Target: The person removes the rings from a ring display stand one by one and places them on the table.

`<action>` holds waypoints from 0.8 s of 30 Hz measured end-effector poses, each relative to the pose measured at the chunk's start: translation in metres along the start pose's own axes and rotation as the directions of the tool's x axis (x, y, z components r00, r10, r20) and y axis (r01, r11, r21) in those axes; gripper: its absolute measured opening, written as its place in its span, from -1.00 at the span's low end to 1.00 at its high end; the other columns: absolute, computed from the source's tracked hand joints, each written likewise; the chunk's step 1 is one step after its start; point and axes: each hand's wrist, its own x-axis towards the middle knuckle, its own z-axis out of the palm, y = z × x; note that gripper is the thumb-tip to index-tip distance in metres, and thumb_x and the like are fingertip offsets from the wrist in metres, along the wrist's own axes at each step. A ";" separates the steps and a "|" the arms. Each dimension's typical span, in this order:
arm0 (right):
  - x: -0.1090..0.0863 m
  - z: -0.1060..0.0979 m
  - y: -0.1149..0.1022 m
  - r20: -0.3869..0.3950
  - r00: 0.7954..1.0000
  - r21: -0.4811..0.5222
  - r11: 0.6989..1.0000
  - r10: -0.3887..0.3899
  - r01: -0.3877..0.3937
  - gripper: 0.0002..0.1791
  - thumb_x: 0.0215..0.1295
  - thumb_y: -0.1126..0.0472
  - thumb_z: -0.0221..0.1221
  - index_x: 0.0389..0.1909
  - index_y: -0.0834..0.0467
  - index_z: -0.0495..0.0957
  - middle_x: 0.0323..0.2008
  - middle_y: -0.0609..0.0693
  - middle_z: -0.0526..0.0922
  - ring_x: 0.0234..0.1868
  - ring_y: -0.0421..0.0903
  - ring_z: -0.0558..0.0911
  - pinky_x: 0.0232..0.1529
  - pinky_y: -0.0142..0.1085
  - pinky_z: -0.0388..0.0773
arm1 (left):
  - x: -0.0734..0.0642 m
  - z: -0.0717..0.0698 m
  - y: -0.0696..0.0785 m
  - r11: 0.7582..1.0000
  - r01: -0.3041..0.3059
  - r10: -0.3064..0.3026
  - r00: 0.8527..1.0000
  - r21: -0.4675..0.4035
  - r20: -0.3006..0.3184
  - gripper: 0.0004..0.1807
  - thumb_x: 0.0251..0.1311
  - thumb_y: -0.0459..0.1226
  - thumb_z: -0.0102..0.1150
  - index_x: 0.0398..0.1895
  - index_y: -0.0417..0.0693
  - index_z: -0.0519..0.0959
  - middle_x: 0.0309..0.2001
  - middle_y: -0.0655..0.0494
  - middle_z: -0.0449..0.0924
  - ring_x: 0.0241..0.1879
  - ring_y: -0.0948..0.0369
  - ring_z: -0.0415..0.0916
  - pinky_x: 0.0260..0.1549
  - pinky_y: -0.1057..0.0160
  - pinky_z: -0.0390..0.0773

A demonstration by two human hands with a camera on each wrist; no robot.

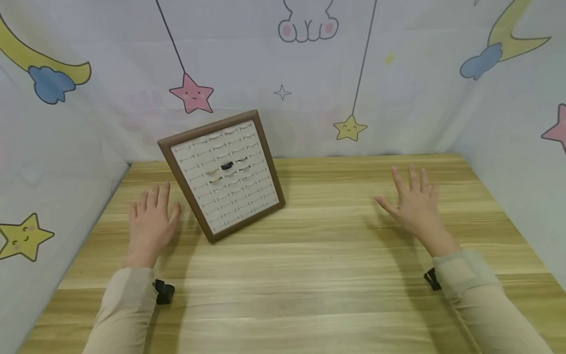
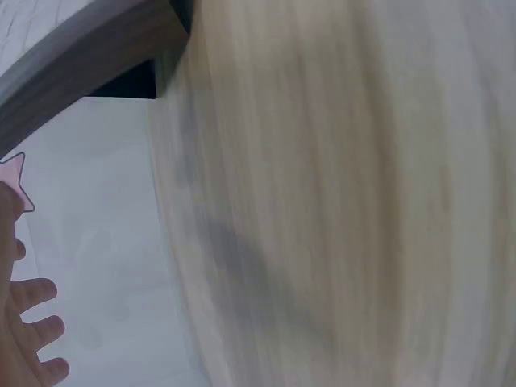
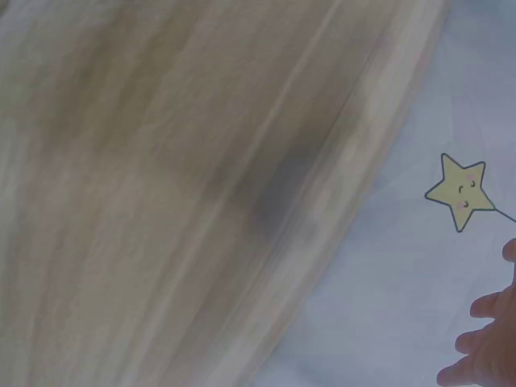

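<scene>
A ring display board (image 1: 239,196) with a brown wooden frame (image 1: 270,164) leans upright, left of the middle of the table. White slotted rows fill it, and several rings sit near its centre, among them a wide black ring (image 1: 227,166) and a gold-toned ring (image 1: 215,180). Just left of the frame is my left hand (image 1: 152,221), fingers extended, thumb pointing toward the board's edge. Off to the right, my right hand (image 1: 415,204) has its fingers spread over the table, with nothing held. In the left wrist view the frame's lower corner (image 2: 121,48) shows near the hand's fingers (image 2: 36,294).
The wood-grain table (image 1: 318,275) ends at a pale cloth backdrop (image 1: 309,98) printed with stars and moons, which also rises along both sides. A black wrist device (image 1: 164,291) is at the left cuff, another (image 1: 432,279) at the right.
</scene>
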 end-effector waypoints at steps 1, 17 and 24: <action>0.001 0.000 -0.001 -0.011 1.000 0.003 1.000 -0.007 0.007 -0.03 0.32 -0.44 -0.23 0.53 0.07 -0.23 0.46 0.44 -0.27 0.44 0.49 -0.27 0.29 0.46 -0.29 | 0.000 0.000 0.002 0.999 -0.003 0.001 0.999 -0.044 -0.032 -0.32 0.48 0.03 -0.53 0.53 -0.12 -0.16 0.44 -0.38 -0.04 0.39 -0.36 -0.11 0.32 -0.37 -0.12; 0.023 0.000 -0.057 -0.325 0.934 0.233 0.945 -0.148 0.231 -0.39 0.31 0.14 0.18 0.24 0.43 0.30 0.17 0.42 0.39 0.21 0.35 0.34 0.26 0.19 0.24 | -0.004 0.002 0.042 0.726 0.099 -0.173 0.984 -0.681 -0.042 -0.21 0.35 0.08 -0.08 0.53 0.02 -0.06 0.34 -0.24 0.29 0.26 -0.15 0.34 0.19 -0.11 0.38; 0.032 -0.001 -0.090 -0.364 0.919 0.299 0.915 -0.154 0.272 -0.48 0.31 0.16 0.19 0.20 0.35 0.39 0.12 0.32 0.49 0.19 0.26 0.41 0.26 0.10 0.31 | -0.003 0.008 0.044 0.687 0.151 -0.202 0.979 -0.711 0.013 -0.13 0.26 -0.03 0.13 0.53 0.13 -0.08 0.32 -0.14 0.34 0.19 -0.07 0.45 -0.09 0.39 0.53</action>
